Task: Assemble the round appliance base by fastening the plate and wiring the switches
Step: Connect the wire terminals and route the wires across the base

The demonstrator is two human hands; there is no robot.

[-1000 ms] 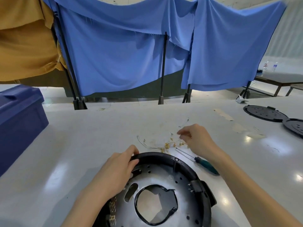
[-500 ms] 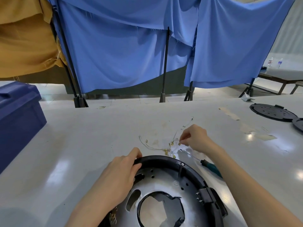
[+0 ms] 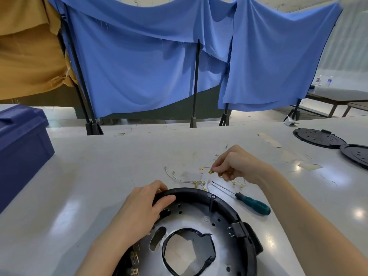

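My left hand [image 3: 143, 208] is curled over the far rim of the round base [image 3: 196, 193], which sits at the near edge of the tabletop [image 3: 99, 176] with its metal plate [image 3: 199, 220] inside. My right hand [image 3: 237, 166] pinches a brass terminal [image 3: 210, 172] on the loose wires [image 3: 196, 183] just beyond the base. The screwdriver [image 3: 253, 203] lies beside the rim, toward the right edge.
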